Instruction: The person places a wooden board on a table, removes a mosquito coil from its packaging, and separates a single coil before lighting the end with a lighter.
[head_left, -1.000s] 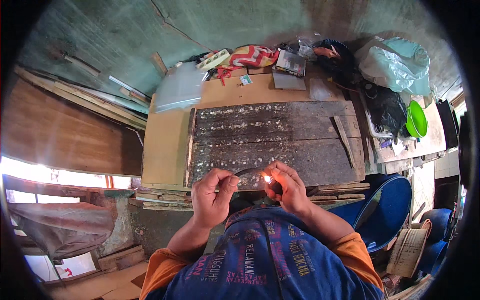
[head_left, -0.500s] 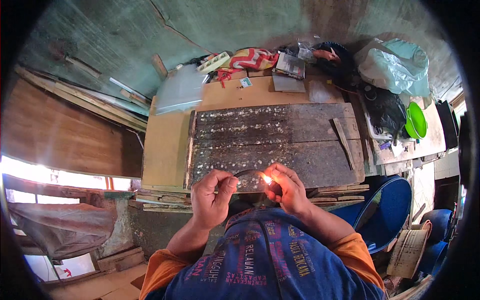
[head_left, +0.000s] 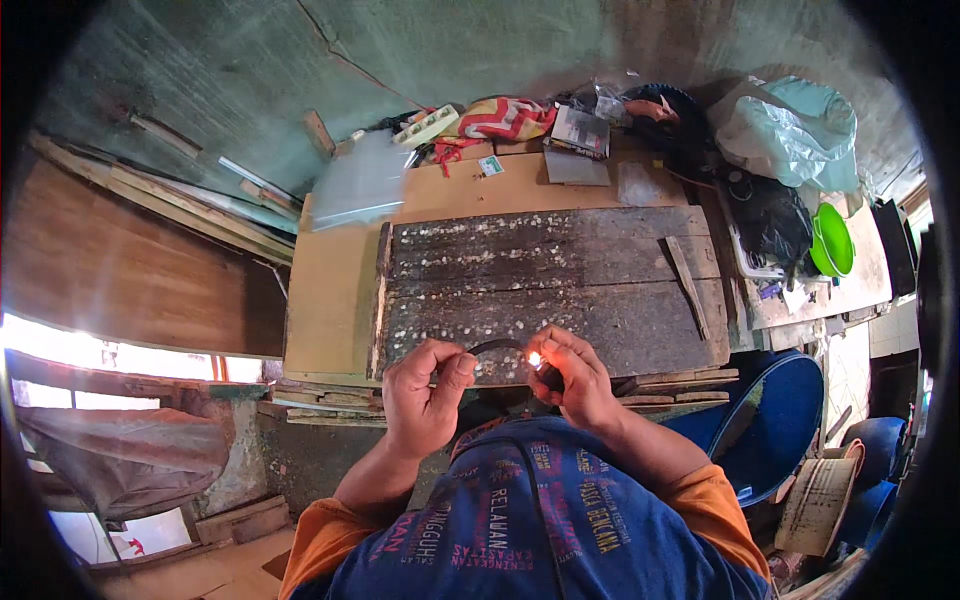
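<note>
A thin dark curved strip arches between my hands, with its left end pinched by the fingers of my left hand. At its right end a small bright flame glows. My right hand is closed around a small dark object at the flame, probably a lighter, though the fingers largely hide it. Both hands are over the front edge of a weathered wooden board dotted with whitish spots on its left part, with a loose wooden stick lying on its right.
Behind the board lie a clear plastic sheet, a power strip and a patterned cloth. To the right are plastic bags, a green bucket and a large blue plastic container. Plywood leans at left.
The hands stay in nearly the same position, holding the same things. The flame has flickered slightly, looking larger half a second ago than now.
</note>
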